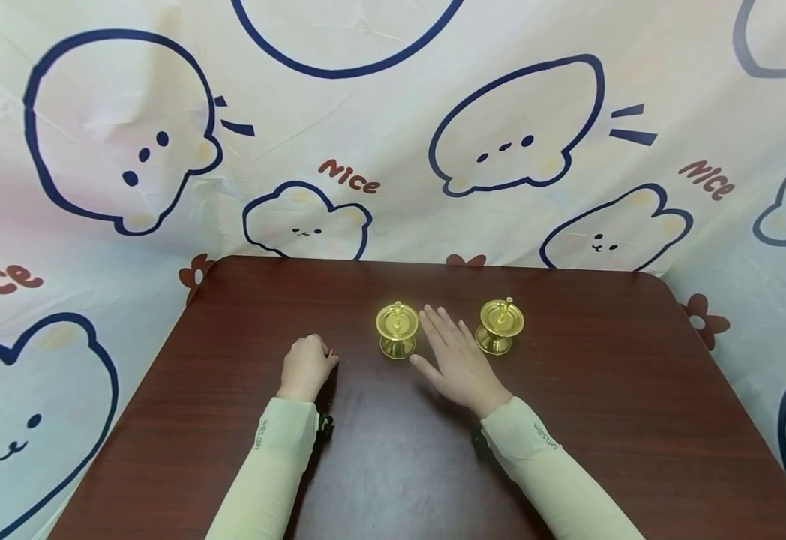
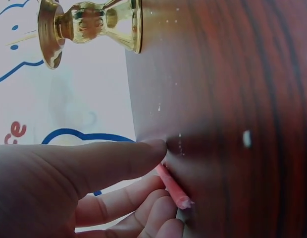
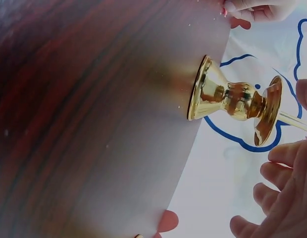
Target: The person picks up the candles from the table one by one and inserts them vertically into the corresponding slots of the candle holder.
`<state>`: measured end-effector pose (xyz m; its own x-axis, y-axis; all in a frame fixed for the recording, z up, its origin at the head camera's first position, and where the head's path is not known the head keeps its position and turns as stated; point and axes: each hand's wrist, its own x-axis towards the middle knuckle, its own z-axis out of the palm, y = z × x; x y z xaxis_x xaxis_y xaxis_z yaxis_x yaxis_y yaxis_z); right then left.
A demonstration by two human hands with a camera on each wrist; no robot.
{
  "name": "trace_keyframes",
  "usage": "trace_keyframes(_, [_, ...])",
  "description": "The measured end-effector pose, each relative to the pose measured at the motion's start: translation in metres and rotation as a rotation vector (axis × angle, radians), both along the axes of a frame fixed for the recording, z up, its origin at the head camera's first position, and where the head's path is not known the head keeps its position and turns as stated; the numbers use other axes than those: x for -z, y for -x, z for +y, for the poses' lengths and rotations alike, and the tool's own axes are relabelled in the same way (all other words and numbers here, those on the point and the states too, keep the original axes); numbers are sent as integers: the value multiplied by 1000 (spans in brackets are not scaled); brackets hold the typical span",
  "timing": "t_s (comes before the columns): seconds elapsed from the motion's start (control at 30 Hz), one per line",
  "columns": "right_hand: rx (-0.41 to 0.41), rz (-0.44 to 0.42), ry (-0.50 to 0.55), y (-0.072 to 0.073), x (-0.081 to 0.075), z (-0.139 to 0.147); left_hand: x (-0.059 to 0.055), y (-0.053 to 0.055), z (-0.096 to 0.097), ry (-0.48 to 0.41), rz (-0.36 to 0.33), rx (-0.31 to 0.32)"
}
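Note:
Two brass candle holders stand upright on the table: the left holder (image 1: pixel 397 346) and the right holder (image 1: pixel 494 343), each with a round dish, a narrow waist and a thin central spike. My left hand (image 1: pixel 307 369), low over the table left of them, pinches a thin red candle (image 2: pixel 174 187) between thumb and fingers; one pale end pokes out below. The rest of it is hidden by the hand. My right hand (image 1: pixel 460 367) reaches between the holders with straight fingers and holds nothing. In the right wrist view, its fingers are near the left holder's dish (image 3: pixel 270 111).
The dark wood table (image 1: pixel 366 480) ends at a patterned curtain (image 1: pixel 393 127) close behind the holders. More of the curtain hangs along the left and right sides. Both forearms, in pale sleeves, come in from the front edge.

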<state>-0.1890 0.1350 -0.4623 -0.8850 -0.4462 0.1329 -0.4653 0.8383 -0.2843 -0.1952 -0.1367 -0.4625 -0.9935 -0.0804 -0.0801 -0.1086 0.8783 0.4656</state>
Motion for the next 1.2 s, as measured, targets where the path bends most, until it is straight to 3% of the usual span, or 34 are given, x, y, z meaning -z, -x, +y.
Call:
trace_keyframes(0.43, [-12, -20, -16, 1, -1, 0, 2, 1, 5, -33, -32, -21])
trace_keyframes(0.6, [-23, -6, -12, 2, -1, -2, 3, 0, 6, -21, -17, -28])
trace_keyframes(0.87, [-29, -26, -17, 1, -2, -5, 3, 1, 6, 2, -74, -79])
trace_keyframes(1.2, [-43, -19, -20, 1, -2, -8, 3, 1, 5, 24, -77, -81])
